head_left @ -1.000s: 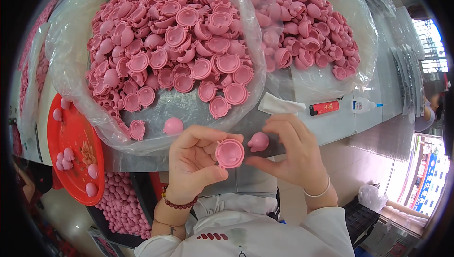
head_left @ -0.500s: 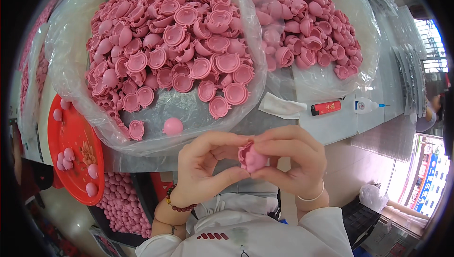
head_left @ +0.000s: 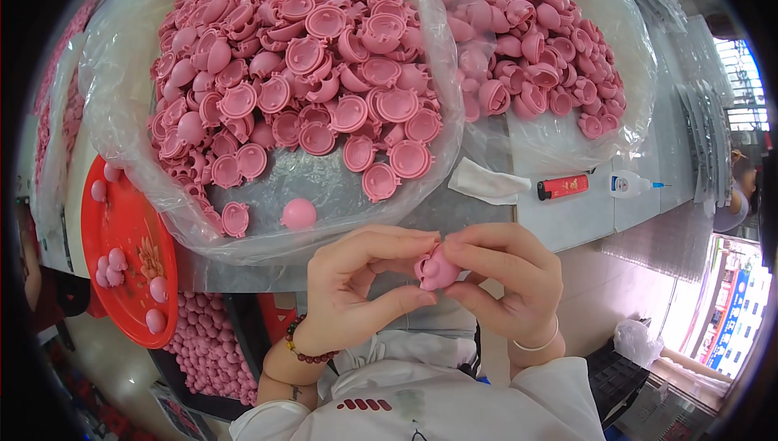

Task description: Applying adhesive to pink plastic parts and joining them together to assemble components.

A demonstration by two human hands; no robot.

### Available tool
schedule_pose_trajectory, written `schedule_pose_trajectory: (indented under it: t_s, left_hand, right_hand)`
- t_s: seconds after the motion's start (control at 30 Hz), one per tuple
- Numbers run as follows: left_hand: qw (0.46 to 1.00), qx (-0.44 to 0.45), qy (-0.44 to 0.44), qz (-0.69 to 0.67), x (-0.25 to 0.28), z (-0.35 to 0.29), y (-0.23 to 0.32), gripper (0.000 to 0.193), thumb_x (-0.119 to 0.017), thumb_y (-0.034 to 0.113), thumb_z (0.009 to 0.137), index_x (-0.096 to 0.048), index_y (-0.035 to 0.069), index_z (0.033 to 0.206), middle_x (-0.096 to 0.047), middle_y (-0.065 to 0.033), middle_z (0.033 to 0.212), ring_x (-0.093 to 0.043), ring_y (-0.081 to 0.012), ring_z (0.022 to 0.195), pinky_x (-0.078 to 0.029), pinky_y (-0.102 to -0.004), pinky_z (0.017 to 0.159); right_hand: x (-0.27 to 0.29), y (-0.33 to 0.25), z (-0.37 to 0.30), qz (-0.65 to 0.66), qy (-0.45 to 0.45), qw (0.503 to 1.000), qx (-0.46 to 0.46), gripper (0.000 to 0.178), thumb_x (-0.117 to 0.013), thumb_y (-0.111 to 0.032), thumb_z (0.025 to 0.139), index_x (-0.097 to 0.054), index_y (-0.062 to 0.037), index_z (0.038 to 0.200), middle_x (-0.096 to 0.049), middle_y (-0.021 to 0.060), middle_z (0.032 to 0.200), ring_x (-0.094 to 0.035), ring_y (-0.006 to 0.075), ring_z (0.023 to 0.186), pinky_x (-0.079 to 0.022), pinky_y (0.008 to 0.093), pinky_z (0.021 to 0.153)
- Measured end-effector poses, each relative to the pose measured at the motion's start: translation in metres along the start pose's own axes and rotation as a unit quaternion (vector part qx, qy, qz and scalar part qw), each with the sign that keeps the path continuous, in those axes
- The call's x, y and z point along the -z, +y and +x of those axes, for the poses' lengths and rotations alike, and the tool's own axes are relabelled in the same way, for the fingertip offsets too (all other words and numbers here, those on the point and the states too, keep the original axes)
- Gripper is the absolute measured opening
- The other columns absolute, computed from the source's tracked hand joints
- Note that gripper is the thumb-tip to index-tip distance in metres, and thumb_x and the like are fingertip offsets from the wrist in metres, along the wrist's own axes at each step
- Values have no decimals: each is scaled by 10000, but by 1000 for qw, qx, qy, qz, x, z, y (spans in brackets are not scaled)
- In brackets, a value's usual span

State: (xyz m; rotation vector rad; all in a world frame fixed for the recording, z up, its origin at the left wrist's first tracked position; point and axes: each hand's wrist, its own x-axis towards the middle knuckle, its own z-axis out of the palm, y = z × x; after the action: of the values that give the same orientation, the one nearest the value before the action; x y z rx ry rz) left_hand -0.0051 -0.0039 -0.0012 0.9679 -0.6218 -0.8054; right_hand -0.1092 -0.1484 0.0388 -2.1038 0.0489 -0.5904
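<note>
A small hollow pink plastic shell part (head_left: 438,271) is held up in front of my chest, its jagged open edge facing left. My right hand (head_left: 516,279) pinches its right side between thumb and fingers. My left hand (head_left: 352,279) curls around the other side, fingertips at its top edge and thumb at its lower left. Beyond my hands, a large heap of pink half-shells (head_left: 304,60) lies on clear plastic sheeting. A second heap of rounder hollow pink parts (head_left: 543,44) lies to its right. One smooth pink ball (head_left: 299,214) sits alone at the near edge of the sheeting.
On the left stands a red tray (head_left: 121,206) with several pink balls. Below it, a dark crate (head_left: 235,311) is filled with pink balls. Right of centre lie a folded white cloth (head_left: 486,182), a red lighter (head_left: 562,187) and a small needle-tipped bottle (head_left: 628,184).
The pink part has turned slightly between my fingers, and its open edge shows less. My hands have shifted a little to the right. The rest of the scene looks the same.
</note>
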Motion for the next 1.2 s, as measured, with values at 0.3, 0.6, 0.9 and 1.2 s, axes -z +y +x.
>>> schedule_pose_trajectory:
  t_s: [0.3, 0.6, 0.9, 1.2]
  left_hand:
    - [1000, 13, 8, 2, 2, 3, 3, 490, -795, 122, 590, -587, -54, 998, -581, -173, 1009, -566, -208, 917, -456, -294, 788]
    - [997, -65, -11, 27, 6, 0, 0, 386, -784, 4, 552, -631, -32, 904, -613, -124, 891, -577, -163, 789, -448, -255, 696]
    - [996, -66, -22, 59, 9, 1, -1, 357, -777, 13, 564, -640, -25, 892, -623, -103, 838, -571, -150, 750, -449, -249, 683]
    - [990, 73, -23, -115, 9, -1, 4, 376, -750, 131, 670, -604, -45, 968, -616, -89, 884, -570, -134, 805, -456, -253, 713]
  right_hand:
    - [-10, 1, -9, -83, 18, 986, 144, 241, -674, 42, 588, -626, -41, 809, -545, 94, 808, -568, 193, 648, -451, 231, 512]
    - [-16, 0, 2, 16, 2, 1000, -9, 587, -791, -233, 600, -531, 33, 1054, -569, 153, 970, -562, 251, 853, -495, 291, 666]
    - [-26, 7, 0, 62, -49, 997, 0, 668, -795, -341, 566, -544, 57, 1040, -590, 178, 1006, -593, 246, 889, -483, 295, 745]
    - [-21, 9, -4, 62, -21, 997, -32, 610, -798, -296, 580, -553, 51, 1018, -596, 156, 948, -585, 246, 878, -482, 307, 735]
